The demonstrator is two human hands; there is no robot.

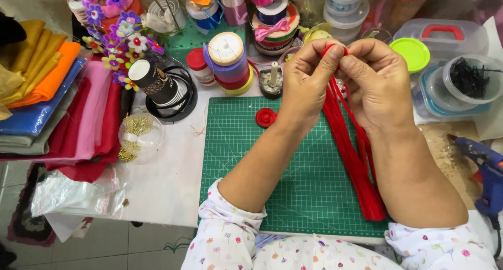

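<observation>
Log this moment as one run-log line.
left hand: pinching red ribbon strips at top | right hand: pinching same bend | strips trail over green cutting mat | red rosette on mat

Fuzzy red chenille stems (pixel 352 155) lie on a matt green rubbery cutting mat (pixel 293 186) beside clear glossy plastic tubs (pixel 471 79).

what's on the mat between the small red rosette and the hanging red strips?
Only the left forearm crosses there in the head view; otherwise the green cutting mat is bare between the red rosette and the red strips.
</observation>
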